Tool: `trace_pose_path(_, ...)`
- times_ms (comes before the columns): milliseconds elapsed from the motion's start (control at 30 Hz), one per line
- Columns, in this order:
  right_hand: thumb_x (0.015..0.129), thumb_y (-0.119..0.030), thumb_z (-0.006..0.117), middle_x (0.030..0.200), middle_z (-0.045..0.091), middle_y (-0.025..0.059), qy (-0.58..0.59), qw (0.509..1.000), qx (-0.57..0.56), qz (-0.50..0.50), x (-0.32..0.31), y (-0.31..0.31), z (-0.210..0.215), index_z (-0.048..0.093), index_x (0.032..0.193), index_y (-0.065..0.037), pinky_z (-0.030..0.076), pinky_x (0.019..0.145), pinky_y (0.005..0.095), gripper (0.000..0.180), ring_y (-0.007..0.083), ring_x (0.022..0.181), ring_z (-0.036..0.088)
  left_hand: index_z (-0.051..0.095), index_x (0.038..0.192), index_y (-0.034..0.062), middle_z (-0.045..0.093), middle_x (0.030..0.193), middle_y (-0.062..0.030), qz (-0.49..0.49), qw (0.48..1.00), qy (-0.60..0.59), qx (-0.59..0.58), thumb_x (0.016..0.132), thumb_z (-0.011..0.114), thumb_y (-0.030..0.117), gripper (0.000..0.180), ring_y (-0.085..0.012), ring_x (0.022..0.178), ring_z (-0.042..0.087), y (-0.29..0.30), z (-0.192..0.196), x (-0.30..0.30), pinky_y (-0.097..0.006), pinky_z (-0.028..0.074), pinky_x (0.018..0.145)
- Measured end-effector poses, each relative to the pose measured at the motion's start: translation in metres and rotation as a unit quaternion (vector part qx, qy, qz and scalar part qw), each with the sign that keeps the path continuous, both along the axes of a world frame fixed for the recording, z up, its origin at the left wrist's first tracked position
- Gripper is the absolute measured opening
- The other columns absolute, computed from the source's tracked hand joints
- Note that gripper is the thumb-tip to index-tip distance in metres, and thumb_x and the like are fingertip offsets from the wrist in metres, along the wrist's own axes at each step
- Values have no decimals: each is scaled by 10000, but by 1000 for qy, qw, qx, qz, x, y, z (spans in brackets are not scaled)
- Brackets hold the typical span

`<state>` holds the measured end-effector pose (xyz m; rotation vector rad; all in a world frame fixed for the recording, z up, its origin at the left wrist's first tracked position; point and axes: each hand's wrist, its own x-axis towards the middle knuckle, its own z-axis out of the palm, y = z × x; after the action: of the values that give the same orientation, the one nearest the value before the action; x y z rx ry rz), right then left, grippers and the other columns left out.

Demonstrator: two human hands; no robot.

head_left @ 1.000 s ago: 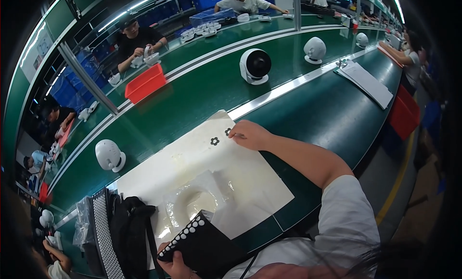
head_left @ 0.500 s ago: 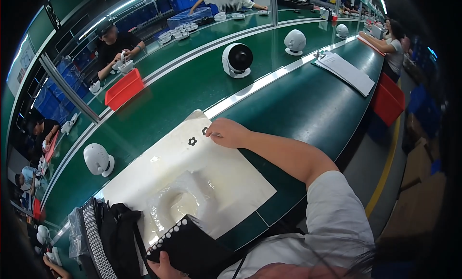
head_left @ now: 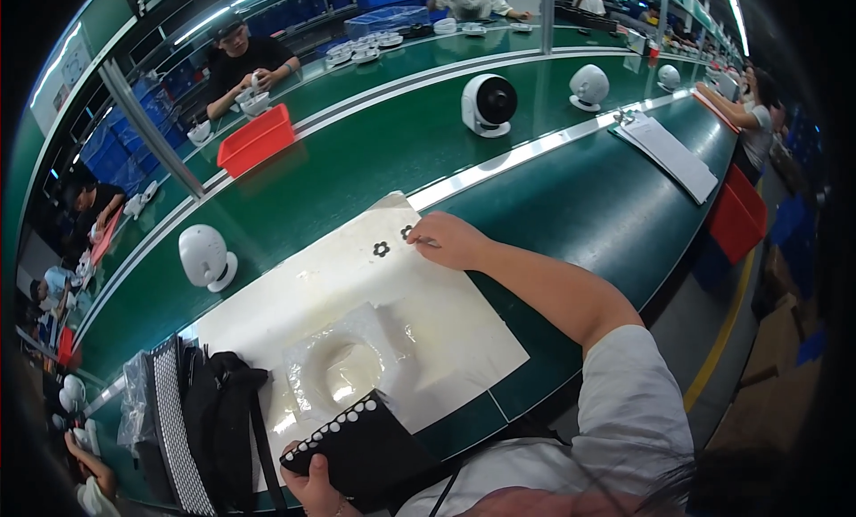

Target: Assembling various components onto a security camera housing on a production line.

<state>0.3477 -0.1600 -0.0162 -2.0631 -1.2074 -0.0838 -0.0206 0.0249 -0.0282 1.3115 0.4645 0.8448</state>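
Left hand (head_left: pixel 318 487) still grips a flat, disc-edged black sheet (head_left: pixel 379 455); right hand (head_left: pixel 450 241), fingers curled, contents unclear, remains at a flower-shaped black piece (head_left: pixel 406 232).

Around us, a long green worktop (head_left: pixel 571 196), a metal post (head_left: pixel 152 129), bright strip light (head_left: pixel 738 18), grey floor (head_left: pixel 700 316), yellow line (head_left: pixel 727 339)

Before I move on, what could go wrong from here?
The right hand is at the farther black flower-shaped piece, partly covering it; a small slip might nudge it or the nearer flower-shaped piece.

The left hand grips the black sheet near one end, so the sheet could tilt or swing.

Its edge of white dots lies close to the wrapped white ring and might catch the wrap.
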Motion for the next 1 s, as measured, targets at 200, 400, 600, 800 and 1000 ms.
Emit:
trace_pose_path(200, 765, -77, 582, 888, 584, 60, -39, 999, 0, 11, -1, 18, -2, 608, 874, -59, 435, 760, 322, 114, 236, 869, 529, 494, 938, -18, 526, 845, -57, -5, 999, 22, 36, 705, 735, 208, 404, -124, 744, 494, -4, 13, -4, -240, 395, 677)
trace_pose_path(400, 773, -74, 567, 914, 558, 93, 56, 997, 47, -36, 1, 6, -12, 596, 898, -38, 446, 743, 319, 134, 232, 867, 533, 529, 810, -21, 539, 741, -70, -73, 991, 31, 108, 696, 709, 103, 247, -129, 676, 494, -2, 24, 10, -242, 391, 613)
trace_pose_path(600, 777, -69, 562, 914, 553, 86, 38, 999, -8, -27, -11, 16, 7, 586, 893, -33, 445, 732, 296, 123, 218, 854, 527, 573, 778, -21, 564, 727, -74, -94, 983, 52, 146, 684, 707, 77, 190, -131, 652, 527, 5, 24, 3, -237, 406, 594)
trace_pose_path(800, 783, -76, 559, 923, 564, 86, 42, 998, -32, -34, -11, 15, 6, 581, 888, -33, 460, 770, 302, 116, 227, 907, 530, 575, 781, -21, 564, 724, -65, -96, 981, 58, 161, 693, 701, 67, 177, -118, 644, 523, 3, 27, 3, -230, 401, 584)
trace_pose_path(1000, 761, -60, 566, 898, 548, 73, -1, 1000, -3, -22, -6, 13, 0, 580, 893, -31, 421, 686, 286, 135, 199, 767, 511, 577, 789, -20, 562, 725, -57, -109, 977, 54, 174, 701, 694, 54, 164, -109, 642, 517, 3, 27, 7, -227, 397, 578)
